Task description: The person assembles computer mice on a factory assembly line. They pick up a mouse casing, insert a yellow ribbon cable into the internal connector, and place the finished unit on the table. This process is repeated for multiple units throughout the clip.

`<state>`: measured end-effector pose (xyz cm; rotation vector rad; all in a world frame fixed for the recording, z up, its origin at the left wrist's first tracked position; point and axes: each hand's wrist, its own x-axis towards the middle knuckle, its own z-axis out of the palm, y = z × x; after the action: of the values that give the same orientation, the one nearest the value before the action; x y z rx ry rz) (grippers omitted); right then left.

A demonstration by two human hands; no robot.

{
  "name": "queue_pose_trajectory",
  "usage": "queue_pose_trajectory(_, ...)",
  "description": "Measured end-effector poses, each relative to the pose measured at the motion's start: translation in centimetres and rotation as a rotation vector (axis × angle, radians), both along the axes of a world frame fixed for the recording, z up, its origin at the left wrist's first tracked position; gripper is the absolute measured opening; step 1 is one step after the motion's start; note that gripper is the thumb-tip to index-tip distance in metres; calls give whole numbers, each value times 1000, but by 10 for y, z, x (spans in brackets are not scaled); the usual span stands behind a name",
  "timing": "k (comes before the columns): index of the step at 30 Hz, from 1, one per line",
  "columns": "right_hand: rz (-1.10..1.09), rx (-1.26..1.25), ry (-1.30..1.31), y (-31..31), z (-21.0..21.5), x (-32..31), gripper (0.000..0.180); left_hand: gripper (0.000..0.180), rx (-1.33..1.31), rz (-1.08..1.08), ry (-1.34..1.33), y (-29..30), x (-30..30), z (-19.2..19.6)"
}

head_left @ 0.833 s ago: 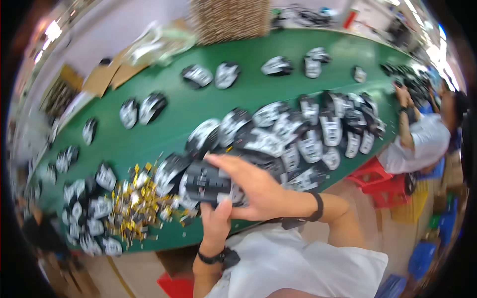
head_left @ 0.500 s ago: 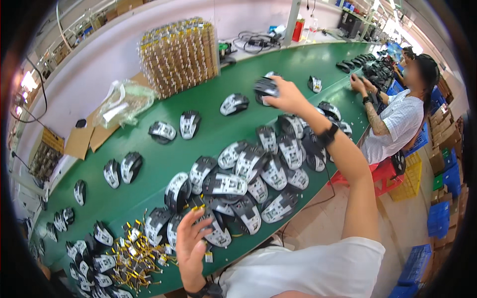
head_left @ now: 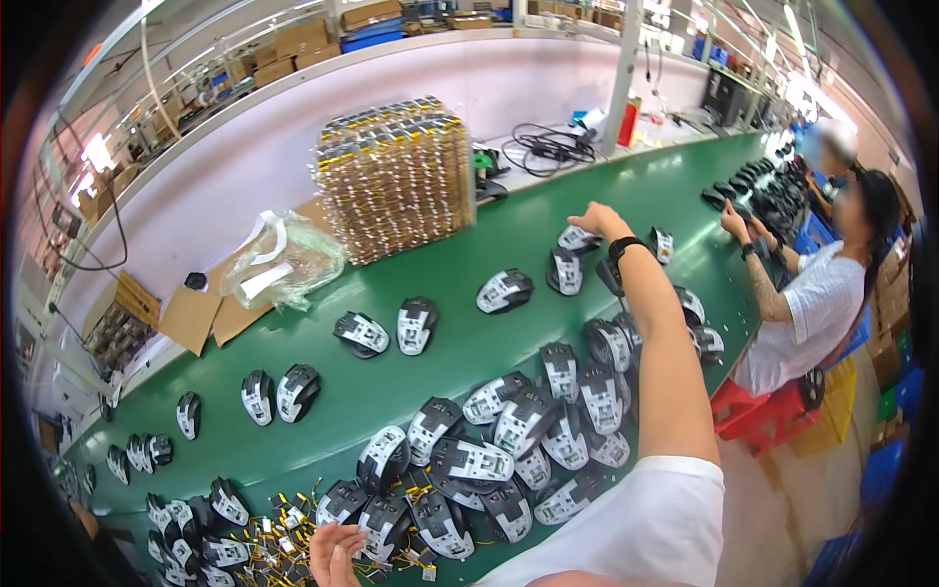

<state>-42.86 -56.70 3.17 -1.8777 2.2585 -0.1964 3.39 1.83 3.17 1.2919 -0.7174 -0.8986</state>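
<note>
While outstretched, right hand [head_left: 593, 219] half open over mouse shell [head_left: 577, 239], left hand [head_left: 335, 552] loosely open, empty.

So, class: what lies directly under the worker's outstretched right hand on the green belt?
Under the right hand a black-and-white mouse shell lies on the green belt, another just nearer. Whether the fingers touch it cannot be told; the palm side is hidden.

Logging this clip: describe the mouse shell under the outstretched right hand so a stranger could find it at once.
Start at the tall stack of trays by the wall on the green belt. To its right, the right hand reaches far out. The shell lies right under its fingers, farther up the belt than the other shells near that arm.
</note>
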Motion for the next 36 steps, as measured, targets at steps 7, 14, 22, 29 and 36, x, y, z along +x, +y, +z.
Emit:
queue_pose_trajectory(7, -119, 184, -11, -24, -67, 34, 98, 46, 1, 132, 0, 24, -15, -9)
queue_pose_trajectory(14, 219, 252, -37, 47, -12, 80, 93, 44, -9, 103, -103, 44, 0, -2)
queue_pose_trajectory(22, 164, -61, 141, 20, -61, 22, 65, 34, -167, -176, -162, -7, -4, 17)
queue_pose_trajectory(29, 11, 46, 10, 20, -56, 35, 107, 33, -165, -84, -61, 31, -15, -10)
queue_pose_trajectory(36, 263, 264, -141, 67, -41, 95, 126, 32, -100, 91, -119, 52, -3, -22)
